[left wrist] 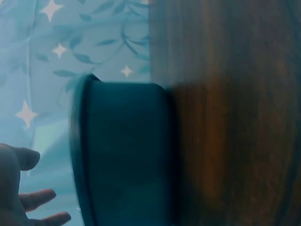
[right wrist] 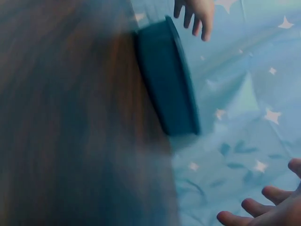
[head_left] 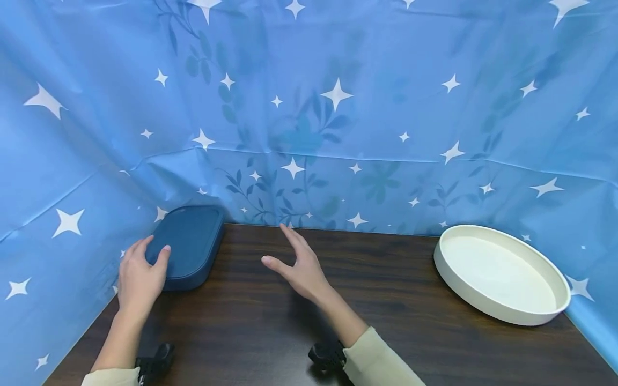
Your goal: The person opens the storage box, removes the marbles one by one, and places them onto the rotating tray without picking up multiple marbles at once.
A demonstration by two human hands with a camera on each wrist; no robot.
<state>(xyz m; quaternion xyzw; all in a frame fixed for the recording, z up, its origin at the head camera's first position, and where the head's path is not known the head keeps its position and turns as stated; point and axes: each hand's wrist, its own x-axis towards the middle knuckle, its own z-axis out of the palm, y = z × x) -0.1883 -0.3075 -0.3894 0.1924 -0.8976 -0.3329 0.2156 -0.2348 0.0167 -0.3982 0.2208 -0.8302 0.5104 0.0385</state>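
A dark blue box (head_left: 187, 244) with rounded corners and a flat top lies at the left back of the table, by the curtain. My left hand (head_left: 140, 276) is at its near left corner, thumb and fingers spread apart. From the left wrist, the hand (left wrist: 19, 188) shows with a gap to the box's side wall (left wrist: 127, 150). Over the middle of the table, to the right of the box, my right hand (head_left: 303, 268) is held with thumb and fingers extended and nothing in it. In the right wrist view, the right fingertips (right wrist: 251, 207) appear at the lower right.
A round, shallow cream tray (head_left: 497, 268) with a raised rim stands at the right of the dark wooden table (head_left: 376, 279). A blue curtain (head_left: 386, 118) with white stars hangs along the back and both sides.
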